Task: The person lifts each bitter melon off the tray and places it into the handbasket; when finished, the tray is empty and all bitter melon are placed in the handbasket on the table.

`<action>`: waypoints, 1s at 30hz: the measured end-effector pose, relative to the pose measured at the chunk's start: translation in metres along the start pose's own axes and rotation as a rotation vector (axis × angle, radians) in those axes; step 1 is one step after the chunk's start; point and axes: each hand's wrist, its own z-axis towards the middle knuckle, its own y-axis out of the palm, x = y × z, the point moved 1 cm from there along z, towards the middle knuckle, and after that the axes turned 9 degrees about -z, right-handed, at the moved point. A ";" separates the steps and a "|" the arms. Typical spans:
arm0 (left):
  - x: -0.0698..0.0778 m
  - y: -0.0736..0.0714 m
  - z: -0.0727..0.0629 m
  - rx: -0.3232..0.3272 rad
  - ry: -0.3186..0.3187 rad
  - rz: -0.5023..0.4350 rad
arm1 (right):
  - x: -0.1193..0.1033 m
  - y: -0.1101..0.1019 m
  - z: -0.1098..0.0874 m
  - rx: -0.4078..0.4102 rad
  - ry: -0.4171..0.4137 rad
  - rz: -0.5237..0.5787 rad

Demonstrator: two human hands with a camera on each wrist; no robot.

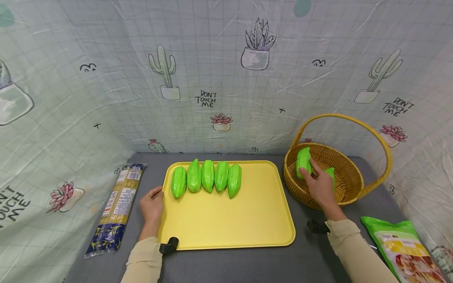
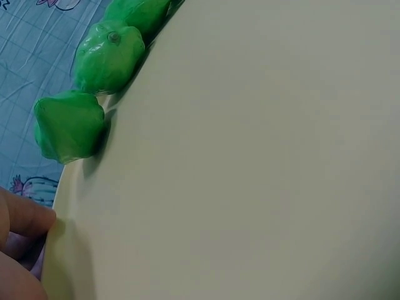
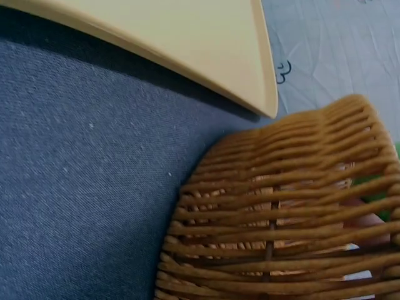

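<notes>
My right hand (image 1: 321, 188) grips a bright green bitter melon (image 1: 303, 162) inside the wicker basket (image 1: 357, 182), near its left rim. Another bitter melon (image 1: 330, 173) lies in the basket, partly hidden by that hand. In the right wrist view, the basket's woven wall (image 3: 275, 206) covers most of the hand. My left hand (image 1: 153, 205) holds the left rim of the yellow tray (image 1: 226, 220), its fingertips (image 2: 42, 217) at the edge. Several bitter melons (image 1: 208, 175) stand side by side in a row along the tray's back left part.
Left of the tray lies a long clear pack of noodles (image 1: 120, 204) with a blue end. A green and yellow food bag (image 1: 407, 247) sits at the front right. The basket's tall handle (image 1: 385, 149) arches over its opening. A patterned cloth (image 1: 219, 70) hangs behind the grey table.
</notes>
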 end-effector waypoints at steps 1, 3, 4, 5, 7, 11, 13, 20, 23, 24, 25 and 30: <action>0.000 0.000 0.000 -0.004 -0.002 -0.001 | 0.001 -0.001 0.001 -0.007 0.008 -0.002; 0.000 0.000 0.000 -0.010 -0.007 -0.006 | 0.003 -0.003 0.003 -0.019 0.020 -0.021; 0.000 0.000 0.000 -0.011 -0.007 -0.009 | 0.004 -0.004 0.005 -0.024 0.024 -0.031; 0.000 0.000 0.000 -0.012 -0.007 -0.011 | 0.005 -0.005 0.005 -0.032 0.029 -0.042; 0.001 0.000 -0.001 -0.013 -0.007 -0.015 | 0.007 -0.006 0.006 -0.054 0.047 -0.050; 0.002 0.000 -0.001 -0.013 -0.007 -0.009 | 0.011 -0.008 0.007 -0.102 0.083 -0.040; 0.002 0.000 -0.001 -0.013 -0.009 0.000 | 0.012 -0.010 0.008 -0.123 0.096 -0.035; 0.000 0.000 0.000 -0.009 0.004 -0.002 | 0.021 -0.012 0.010 -0.204 0.152 0.006; -0.001 0.000 -0.001 -0.004 0.009 -0.008 | 0.024 -0.013 0.010 -0.224 0.184 0.038; -0.001 0.000 -0.001 -0.003 0.009 -0.010 | 0.024 -0.013 0.010 -0.225 0.192 0.037; -0.001 0.000 -0.001 0.000 0.012 -0.011 | 0.025 -0.014 0.011 -0.224 0.201 0.041; -0.002 0.001 0.000 0.015 0.025 -0.009 | 0.028 -0.014 0.012 -0.214 0.227 0.025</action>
